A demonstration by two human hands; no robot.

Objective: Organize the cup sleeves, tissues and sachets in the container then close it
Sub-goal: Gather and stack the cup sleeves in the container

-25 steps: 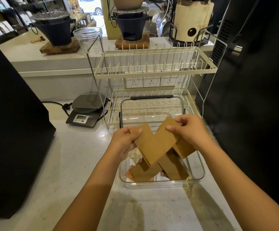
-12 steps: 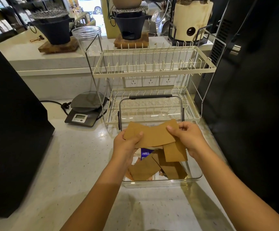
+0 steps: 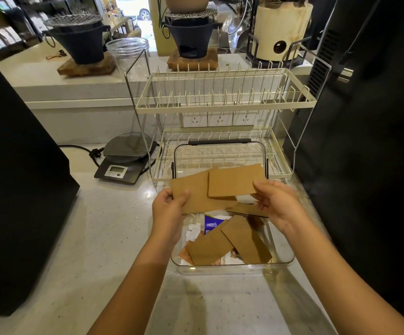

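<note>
On a pale counter (image 3: 99, 238) before a dish rack (image 3: 220, 102), the left hand (image 3: 169, 209) and right hand (image 3: 278, 204) each pinch a sleeve (image 3: 234, 181) above the open container (image 3: 280, 259). A loose pinch could drop one outside. Since earlier, the crossed sleeves have been levelled and overlapped.

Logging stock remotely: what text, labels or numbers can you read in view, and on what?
"alk": partial letters on a white packet in the clear container; rest hidden.
Blue sachet: white print, too blurred.
Scale display: no digits readable.
Held cup sleeves: no print visible.
</note>
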